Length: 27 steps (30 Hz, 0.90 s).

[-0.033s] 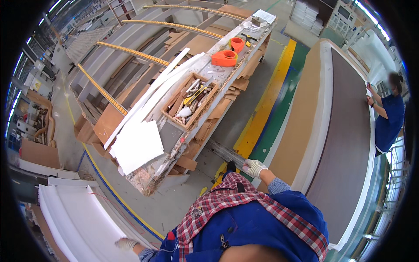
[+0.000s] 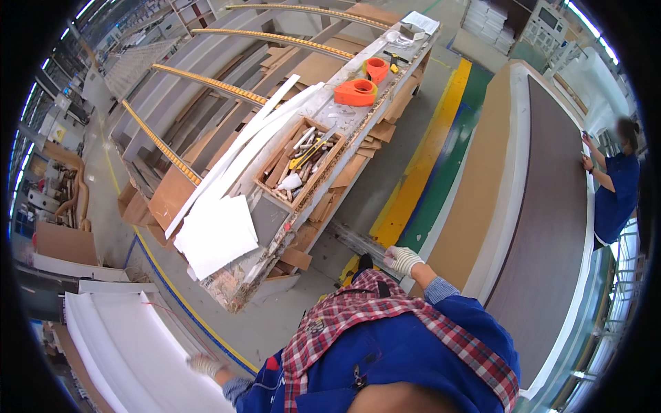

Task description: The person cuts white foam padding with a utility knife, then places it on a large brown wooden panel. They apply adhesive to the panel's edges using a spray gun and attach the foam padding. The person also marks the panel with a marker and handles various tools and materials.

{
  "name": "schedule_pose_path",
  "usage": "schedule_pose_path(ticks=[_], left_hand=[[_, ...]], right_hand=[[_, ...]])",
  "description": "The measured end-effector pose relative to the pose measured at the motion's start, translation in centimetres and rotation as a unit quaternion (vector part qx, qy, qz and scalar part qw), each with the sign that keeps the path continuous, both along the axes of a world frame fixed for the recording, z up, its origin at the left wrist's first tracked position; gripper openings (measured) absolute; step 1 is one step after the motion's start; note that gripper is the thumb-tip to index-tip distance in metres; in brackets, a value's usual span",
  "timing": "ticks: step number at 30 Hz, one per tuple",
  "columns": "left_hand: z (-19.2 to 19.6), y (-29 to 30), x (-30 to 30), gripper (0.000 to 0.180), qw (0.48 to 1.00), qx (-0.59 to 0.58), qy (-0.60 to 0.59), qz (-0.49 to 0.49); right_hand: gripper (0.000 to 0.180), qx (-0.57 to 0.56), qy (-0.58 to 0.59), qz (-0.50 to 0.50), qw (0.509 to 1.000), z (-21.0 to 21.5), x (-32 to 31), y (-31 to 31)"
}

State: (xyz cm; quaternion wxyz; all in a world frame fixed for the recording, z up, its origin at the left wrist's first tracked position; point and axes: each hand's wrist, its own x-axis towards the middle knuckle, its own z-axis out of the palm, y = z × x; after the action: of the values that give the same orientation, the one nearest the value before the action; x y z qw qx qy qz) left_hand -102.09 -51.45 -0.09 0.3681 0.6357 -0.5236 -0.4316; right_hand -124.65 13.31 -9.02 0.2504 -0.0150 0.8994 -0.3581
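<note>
Factory floor, gloved right hand (image 2: 401,260) empty

- A flat brown cardboard box (image 2: 63,242) stands on the floor at the far left.
- White sheets of paper (image 2: 421,20) lie at the far end of the long workbench.
- A pale control panel with a small screen (image 2: 549,18) stands at the top right.

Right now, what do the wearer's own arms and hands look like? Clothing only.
Both hands wear light knit work gloves: the right hand shows a whitish ribbed glove, the left hand a similar pale one, slightly blurred. The sleeves are blue at the cuffs. Over the chest and shoulders sits a red, white and dark plaid shirt under blue overalls. No markings visible on the gloves.
</note>
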Motion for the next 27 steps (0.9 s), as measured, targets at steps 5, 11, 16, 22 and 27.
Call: schedule_pose_path(ticks=[5, 11, 16, 22, 27], left_hand=[[-1.0, 16.0, -24.3, 0.019, 0.89, 0.052, 0.251, -0.377], [-0.6, 31.8, -45.3, 0.03, 0.537, -0.383, -0.19, -0.727], [-1.6, 37.1, -55.9, 0.041, 0.469, -0.438, -0.225, -0.733], [-2.7, 37.3, -59.8, 0.043, 0.417, -0.356, -0.291, -0.784], [-2.6, 36.7, -59.7, 0.038, 0.491, -0.257, -0.203, -0.807]], right_hand=[[0.031, -0.004, -0.015, 0.022, 1.0, 2.4, -6.9, 2.7], [0.031, -0.023, 0.01, 0.018, 1.0, 3.7, -13.9, 2.4], [0.03, -0.068, 0.035, -0.059, 0.995, 5.6, -17.8, 0.7], [0.026, -0.081, -0.005, -0.092, 0.992, 7.4, -21.2, -0.9], [0.029, -0.188, 0.01, -0.047, 0.981, 8.2, -27.8, -2.9]])
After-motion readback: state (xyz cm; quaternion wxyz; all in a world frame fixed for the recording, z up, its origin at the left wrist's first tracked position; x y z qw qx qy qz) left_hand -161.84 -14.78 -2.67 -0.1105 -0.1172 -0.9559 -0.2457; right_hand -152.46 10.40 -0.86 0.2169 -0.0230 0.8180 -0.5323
